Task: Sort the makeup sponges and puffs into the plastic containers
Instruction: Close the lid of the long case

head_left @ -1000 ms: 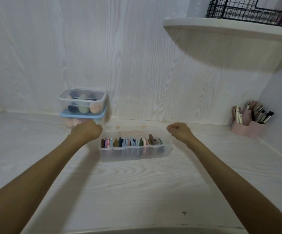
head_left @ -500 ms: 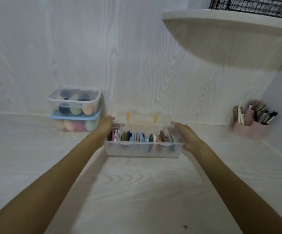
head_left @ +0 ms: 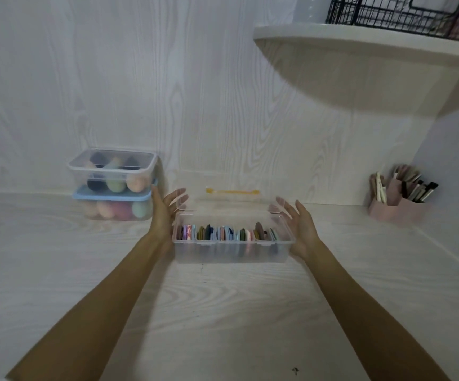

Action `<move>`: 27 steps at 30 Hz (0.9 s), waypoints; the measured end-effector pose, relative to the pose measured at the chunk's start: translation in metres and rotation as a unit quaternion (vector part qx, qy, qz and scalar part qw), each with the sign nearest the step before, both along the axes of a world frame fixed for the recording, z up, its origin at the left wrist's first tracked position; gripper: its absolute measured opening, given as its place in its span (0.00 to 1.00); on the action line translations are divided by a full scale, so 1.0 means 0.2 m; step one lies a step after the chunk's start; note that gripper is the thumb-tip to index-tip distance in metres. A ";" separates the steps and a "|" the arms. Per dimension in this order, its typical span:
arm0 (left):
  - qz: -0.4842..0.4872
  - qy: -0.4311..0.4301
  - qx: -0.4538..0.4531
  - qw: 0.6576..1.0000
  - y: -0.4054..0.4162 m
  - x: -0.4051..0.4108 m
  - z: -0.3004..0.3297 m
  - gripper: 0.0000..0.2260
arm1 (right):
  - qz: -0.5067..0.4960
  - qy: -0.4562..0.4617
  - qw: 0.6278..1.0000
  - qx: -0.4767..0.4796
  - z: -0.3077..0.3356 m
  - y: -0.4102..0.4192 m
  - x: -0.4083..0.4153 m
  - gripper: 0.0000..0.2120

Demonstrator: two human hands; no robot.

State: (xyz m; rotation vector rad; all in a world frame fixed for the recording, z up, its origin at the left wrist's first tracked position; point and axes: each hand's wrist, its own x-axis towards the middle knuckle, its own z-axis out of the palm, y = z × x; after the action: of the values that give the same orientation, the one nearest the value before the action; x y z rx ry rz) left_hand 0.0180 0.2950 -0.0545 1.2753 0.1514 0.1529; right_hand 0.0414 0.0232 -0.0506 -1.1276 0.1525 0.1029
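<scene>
A long clear plastic box [head_left: 231, 253] sits on the white desk, its hinged lid [head_left: 232, 200] open toward the wall. Several flat coloured puffs [head_left: 224, 232] stand on edge in a row inside it. My left hand [head_left: 165, 213] is at the box's left end and my right hand [head_left: 298, 225] at its right end, fingers straight and spread, palms facing the box walls. At the back left, a clear container of egg-shaped sponges [head_left: 112, 170] is stacked on a blue-lidded container of sponges [head_left: 115, 207].
A pink holder with brushes and pencils [head_left: 397, 198] stands at the back right by the side wall. A curved white shelf [head_left: 360, 42] overhangs the right, carrying a black wire basket [head_left: 404, 12]. A small dark speck [head_left: 294, 370] lies near the desk's front.
Both hands went from fists behind the box to open palms at its two ends. The box has come nearer to me and its lid now stands open.
</scene>
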 end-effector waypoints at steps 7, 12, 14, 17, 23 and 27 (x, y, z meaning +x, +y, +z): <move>-0.094 -0.027 0.172 0.980 0.09 -0.07 0.12 0.28 | 0.048 -0.028 0.994 -0.096 0.11 -0.09 -0.04 0.23; -0.069 -0.164 0.585 0.791 0.07 -0.20 0.11 0.20 | 0.065 -0.135 0.901 -0.407 0.20 -0.06 -0.14 0.25; -0.100 -0.194 0.636 0.740 0.05 -0.26 0.06 0.29 | 0.076 -0.206 0.831 -0.511 0.16 -0.03 -0.21 0.21; -0.117 -0.201 0.721 0.653 0.06 -0.28 -0.02 0.42 | 0.091 -0.291 0.722 -0.621 0.06 -0.02 -0.26 0.17; -0.111 -0.203 0.751 0.619 0.04 -0.34 -0.02 0.32 | 0.126 -0.315 0.607 -0.719 -0.02 -0.07 -0.36 0.28; -0.104 -0.214 0.761 0.604 0.05 -0.35 -0.03 0.43 | 0.111 -0.329 0.589 -0.729 -0.02 -0.07 -0.36 0.24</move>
State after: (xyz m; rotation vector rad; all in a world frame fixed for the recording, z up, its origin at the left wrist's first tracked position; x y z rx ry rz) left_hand -0.0511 0.3047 -0.0600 2.9127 -0.7443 0.4280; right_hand -0.0304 0.0089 -0.0546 -2.7744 -0.7525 -0.3103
